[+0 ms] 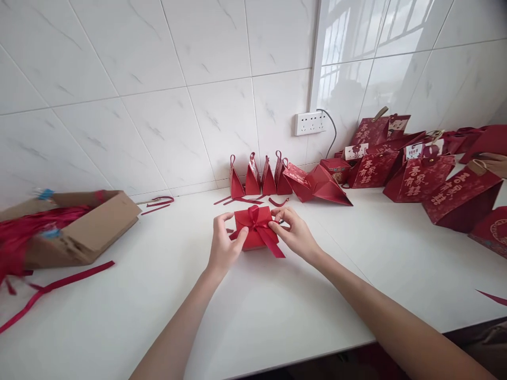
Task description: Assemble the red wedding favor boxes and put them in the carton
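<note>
A small red gift box (244,217) lies on the white table in front of me, with a red satin ribbon (272,246) tied in a bow across its front. One ribbon tail hangs down past the lower right of the box. My left hand (222,245) grips the box's left side, thumb on the front by the bow and fingers at the edge, partly hidden. On the other side, my right hand (298,233) pinches the right part of the bow between thumb and fingers.
A cardboard box (101,227) full of red ribbons stands left, with a loose ribbon (75,277) nearby. Behind are several upright red boxes (253,177) and a folded red carton (317,182). More red boxes (420,177) and another person's hand (495,164) are right.
</note>
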{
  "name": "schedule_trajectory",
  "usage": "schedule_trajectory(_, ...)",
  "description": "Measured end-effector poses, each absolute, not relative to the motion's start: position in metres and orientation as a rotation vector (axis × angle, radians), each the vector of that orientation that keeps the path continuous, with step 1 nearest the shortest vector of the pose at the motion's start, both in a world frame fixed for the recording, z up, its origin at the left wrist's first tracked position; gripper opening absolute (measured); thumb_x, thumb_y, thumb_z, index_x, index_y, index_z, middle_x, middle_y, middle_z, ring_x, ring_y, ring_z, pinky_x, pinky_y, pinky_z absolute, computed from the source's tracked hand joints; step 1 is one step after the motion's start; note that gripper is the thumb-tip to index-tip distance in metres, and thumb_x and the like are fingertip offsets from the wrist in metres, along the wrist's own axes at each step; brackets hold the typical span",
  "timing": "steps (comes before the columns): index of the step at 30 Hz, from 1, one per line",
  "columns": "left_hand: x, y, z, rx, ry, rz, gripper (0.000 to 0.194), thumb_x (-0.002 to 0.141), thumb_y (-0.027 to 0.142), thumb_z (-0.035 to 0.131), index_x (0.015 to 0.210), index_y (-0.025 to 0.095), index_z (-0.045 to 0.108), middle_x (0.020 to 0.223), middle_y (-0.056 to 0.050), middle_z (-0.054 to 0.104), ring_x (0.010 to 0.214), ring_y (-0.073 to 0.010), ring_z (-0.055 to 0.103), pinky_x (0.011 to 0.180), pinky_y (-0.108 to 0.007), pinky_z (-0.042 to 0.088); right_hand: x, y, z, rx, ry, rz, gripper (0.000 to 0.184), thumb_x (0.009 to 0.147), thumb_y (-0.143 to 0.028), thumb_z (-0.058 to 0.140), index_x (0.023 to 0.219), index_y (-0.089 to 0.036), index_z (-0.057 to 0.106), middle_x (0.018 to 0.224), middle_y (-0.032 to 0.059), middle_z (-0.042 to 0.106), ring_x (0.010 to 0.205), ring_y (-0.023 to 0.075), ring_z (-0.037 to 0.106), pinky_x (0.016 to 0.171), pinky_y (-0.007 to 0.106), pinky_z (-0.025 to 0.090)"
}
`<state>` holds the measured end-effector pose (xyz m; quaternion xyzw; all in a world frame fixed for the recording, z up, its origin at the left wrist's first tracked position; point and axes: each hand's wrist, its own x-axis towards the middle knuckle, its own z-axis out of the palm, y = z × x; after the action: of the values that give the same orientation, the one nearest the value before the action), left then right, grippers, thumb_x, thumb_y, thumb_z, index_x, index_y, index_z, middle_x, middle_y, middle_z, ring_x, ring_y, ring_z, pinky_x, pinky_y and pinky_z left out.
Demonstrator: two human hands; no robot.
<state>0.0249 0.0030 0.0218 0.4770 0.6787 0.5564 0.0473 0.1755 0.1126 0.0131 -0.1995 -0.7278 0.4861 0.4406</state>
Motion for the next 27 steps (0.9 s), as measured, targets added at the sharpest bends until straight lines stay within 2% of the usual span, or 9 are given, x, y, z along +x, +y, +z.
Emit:
schedule_trajectory(3, 0.018, 0.002, 0.029, 1.361, 2.117, 1.611, 0.025, 0.075, 0.037, 0.058, 0.089, 0.021, 0.046, 0.078, 0.000, 0.054, 0.077, -0.0170, 0.054, 0.072, -0.030, 0.043, 0.175, 0.114, 0.013, -0.535, -1.808, 1.227, 0.024, 0.079, -0.042, 0.058, 0.073, -0.021, 0.048, 0.101, 0.0074, 0.060, 0.092, 0.0199, 0.059, 0.072, 0.034, 0.054)
schedule_trajectory(6, 0.016, 0.000, 0.036, 1.320, 1.928, 1.572, 0.020, 0.074, 0.035, 0.058, 0.081, 0.020, 0.047, 0.065, 0.003, 0.051, 0.062, -0.0134, 0.049, 0.062, -0.026, 0.039, 0.177, 0.115, 0.014, -0.589, -1.811, 1.193, 0.025, 0.078, -0.044, 0.058, 0.072, -0.021, 0.049, 0.090, 0.0060, 0.064, 0.088, 0.0203, 0.061, 0.074, 0.035, 0.052)
schedule_trajectory(11, 0.018, -0.002, 0.043, 1.372, 1.719, 1.621, 0.016, 0.069, 0.032, 0.060, 0.067, 0.018, 0.053, 0.066, 0.000, 0.053, 0.065, -0.0139, 0.051, 0.061, -0.025, 0.042, 0.178, 0.118, 0.015, -0.620, -1.789, 1.190, 0.029, 0.076, -0.047, 0.058, 0.071, -0.021, 0.046, 0.085, 0.0051, 0.064, 0.085, 0.0212, 0.063, 0.074, 0.035, 0.050)
schedule_trajectory(14, 0.021, -0.002, 0.041, 1.405, 1.714, 1.641, 0.015, 0.070, 0.031, 0.061, 0.068, 0.017, 0.056, 0.067, -0.001, 0.055, 0.065, -0.0139, 0.052, 0.060, -0.024, 0.042, 0.178, 0.119, 0.014, -0.645, -1.753, 1.165, 0.030, 0.075, -0.048, 0.059, 0.070, -0.021, 0.046, 0.085, 0.0045, 0.063, 0.082, 0.0206, 0.063, 0.070, 0.034, 0.050)
schedule_trajectory(20, 0.026, -0.002, 0.035, 1.471, 1.696, 1.695, 0.013, 0.074, 0.031, 0.060, 0.073, 0.018, 0.058, 0.072, -0.002, 0.058, 0.070, -0.0145, 0.055, 0.061, -0.024, 0.043, 0.179, 0.118, 0.013, -0.658, -1.729, 1.136, 0.025, 0.077, -0.044, 0.057, 0.073, -0.022, 0.045, 0.082, 0.0034, 0.060, 0.083, 0.0204, 0.062, 0.074, 0.035, 0.049)
schedule_trajectory(24, 0.027, -0.002, 0.034, 1.508, 1.809, 1.690, 0.014, 0.077, 0.033, 0.059, 0.077, 0.019, 0.060, 0.088, -0.006, 0.065, 0.091, -0.0208, 0.060, 0.075, -0.030, 0.049, 0.178, 0.117, 0.009, -0.641, -1.743, 0.968, 0.021, 0.079, -0.040, 0.055, 0.072, -0.022, 0.046, 0.079, 0.0028, 0.058, 0.080, 0.0189, 0.059, 0.080, 0.038, 0.050)
schedule_trajectory(27, 0.027, -0.002, 0.030, 1.574, 1.892, 1.626, 0.014, 0.079, 0.033, 0.057, 0.079, 0.020, 0.061, 0.101, -0.008, 0.065, 0.110, -0.0254, 0.057, 0.085, -0.035, 0.049, 0.177, 0.116, 0.007, -0.640, -1.746, 0.863, 0.020, 0.079, -0.040, 0.054, 0.072, -0.023, 0.047, 0.080, 0.0043, 0.056, 0.081, 0.0198, 0.056, 0.068, 0.035, 0.054)
